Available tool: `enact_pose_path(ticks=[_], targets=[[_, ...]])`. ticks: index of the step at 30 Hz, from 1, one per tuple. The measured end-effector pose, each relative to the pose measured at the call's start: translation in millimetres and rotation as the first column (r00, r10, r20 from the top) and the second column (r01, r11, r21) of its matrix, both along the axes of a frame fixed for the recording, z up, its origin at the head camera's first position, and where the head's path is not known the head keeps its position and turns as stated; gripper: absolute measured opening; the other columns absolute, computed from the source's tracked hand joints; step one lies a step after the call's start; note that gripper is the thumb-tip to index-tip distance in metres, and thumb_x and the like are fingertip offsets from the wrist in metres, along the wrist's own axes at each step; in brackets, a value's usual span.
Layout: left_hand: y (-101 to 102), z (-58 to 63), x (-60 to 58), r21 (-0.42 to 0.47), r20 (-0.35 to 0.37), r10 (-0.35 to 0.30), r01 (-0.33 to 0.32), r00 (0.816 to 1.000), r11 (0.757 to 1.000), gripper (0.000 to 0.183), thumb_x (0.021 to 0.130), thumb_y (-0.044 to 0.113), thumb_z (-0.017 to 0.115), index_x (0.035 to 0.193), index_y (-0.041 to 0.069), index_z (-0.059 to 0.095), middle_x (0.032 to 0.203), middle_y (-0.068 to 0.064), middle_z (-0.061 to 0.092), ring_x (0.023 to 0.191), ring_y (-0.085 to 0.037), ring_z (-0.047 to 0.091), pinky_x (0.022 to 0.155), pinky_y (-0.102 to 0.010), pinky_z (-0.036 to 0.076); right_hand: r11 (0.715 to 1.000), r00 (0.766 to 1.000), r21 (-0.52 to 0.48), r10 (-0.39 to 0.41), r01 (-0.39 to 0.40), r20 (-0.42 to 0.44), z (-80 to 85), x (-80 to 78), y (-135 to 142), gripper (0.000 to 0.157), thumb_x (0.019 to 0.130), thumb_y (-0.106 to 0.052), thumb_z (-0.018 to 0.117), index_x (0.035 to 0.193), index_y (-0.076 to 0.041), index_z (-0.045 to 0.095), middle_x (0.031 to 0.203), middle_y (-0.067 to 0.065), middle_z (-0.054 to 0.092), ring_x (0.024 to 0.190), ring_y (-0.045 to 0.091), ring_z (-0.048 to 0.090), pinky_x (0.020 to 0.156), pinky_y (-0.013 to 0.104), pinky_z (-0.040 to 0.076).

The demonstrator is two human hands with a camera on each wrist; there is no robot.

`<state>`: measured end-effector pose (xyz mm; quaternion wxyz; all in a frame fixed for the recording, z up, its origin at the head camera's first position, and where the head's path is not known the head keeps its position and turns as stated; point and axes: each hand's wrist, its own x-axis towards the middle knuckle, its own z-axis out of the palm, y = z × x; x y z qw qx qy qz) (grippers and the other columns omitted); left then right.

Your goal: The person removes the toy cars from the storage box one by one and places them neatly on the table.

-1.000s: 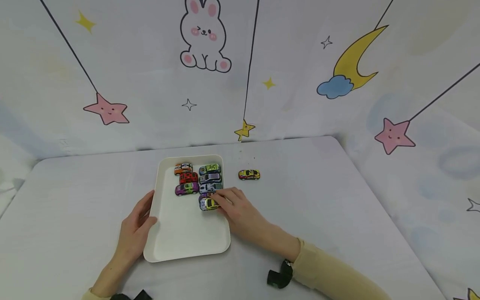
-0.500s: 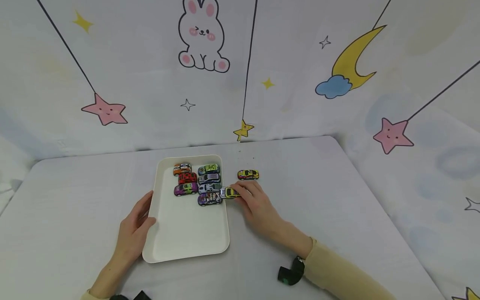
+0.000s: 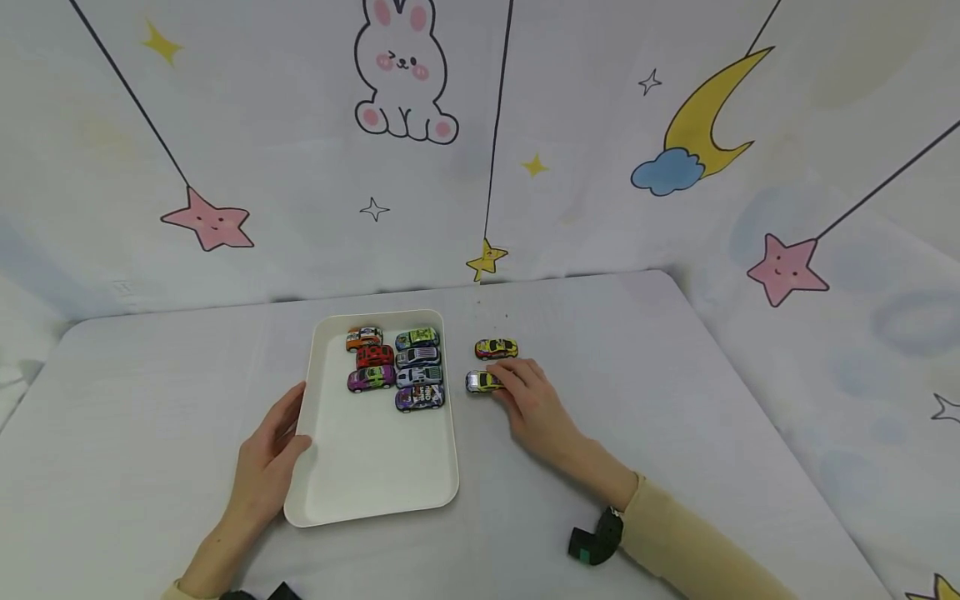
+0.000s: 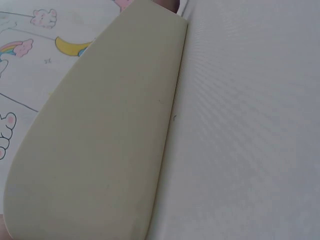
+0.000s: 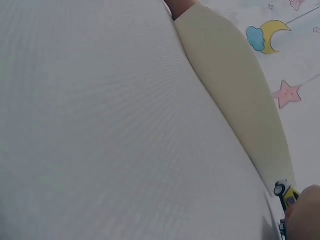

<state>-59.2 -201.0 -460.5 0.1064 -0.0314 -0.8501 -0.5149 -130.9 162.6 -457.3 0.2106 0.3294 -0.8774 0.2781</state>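
A white tray (image 3: 375, 467) lies on the table, with several toy cars in two columns toward its far end. At its left side my left hand (image 3: 262, 467) holds the edge, thumb at the rim; the left wrist view shows mostly the tray's outer wall (image 4: 100, 135). To the right of the tray my right hand (image 3: 542, 412) pinches a yellow-and-white toy car (image 3: 480, 382), low over or on the table; I cannot tell which. The fingers hide its right end. Just beyond it stands a red-and-yellow toy car (image 3: 497, 348).
The tray's left column has an orange car (image 3: 364, 337), a red car (image 3: 374, 356) and a purple-green car (image 3: 371, 378). Its right column ends in a purple car (image 3: 420, 397). White cloth covers the table (image 3: 637, 375); a printed backdrop (image 3: 570, 100) rises behind.
My right hand has carried the yellow-and-white toy car from the tray's right column, over the right rim, to the table side near the red-and-yellow car. My left hand has stayed at the tray.
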Motion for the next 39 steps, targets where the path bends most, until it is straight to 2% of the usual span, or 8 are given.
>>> enact_pose_path(ticks=[11, 34, 39], targets=[[0.3, -1.4, -1.1, 0.003, -0.02, -0.002, 0.002, 1.0, 1.0, 0.065, 0.092, -0.008, 0.05, 0.152, 0.013, 0.042, 0.147, -0.025, 0.049, 0.121, 0.02, 0.042, 0.094, 0.0, 0.036, 0.999, 0.999, 0.03, -0.042, 0.042, -0.009, -9.2, -3.0, 4.0, 0.031, 0.089, 0.004, 0.067, 0.12, 0.002, 0.066, 0.118, 0.014, 0.063, 0.109, 0.03, 0.058, 0.095, 0.046, 0.048], [1.3, 0.1, -2.1, 0.016, -0.016, -0.009, 0.009, 1.0, 1.0, 0.065, 0.092, -0.008, 0.051, 0.152, 0.014, 0.042, 0.148, -0.024, 0.049, 0.123, 0.018, 0.043, 0.094, 0.0, 0.037, 0.991, 0.991, 0.009, -0.136, 0.136, -0.003, -7.3, -9.0, 7.4, 0.031, 0.088, 0.004, 0.069, 0.119, -0.001, 0.069, 0.119, 0.013, 0.06, 0.111, 0.03, 0.054, 0.088, 0.045, 0.047], [0.7, 0.2, -1.5, 0.02, -0.023, -0.009, 0.009, 1.0, 1.0, 0.065, 0.091, -0.009, 0.051, 0.152, 0.012, 0.043, 0.146, -0.025, 0.05, 0.122, 0.017, 0.044, 0.094, 0.0, 0.037, 0.988, 0.988, -0.002, -0.156, 0.156, 0.019, -8.2, -10.7, 7.4, 0.029, 0.09, 0.001, 0.069, 0.119, -0.002, 0.07, 0.12, 0.013, 0.06, 0.112, 0.03, 0.054, 0.092, 0.046, 0.048]])
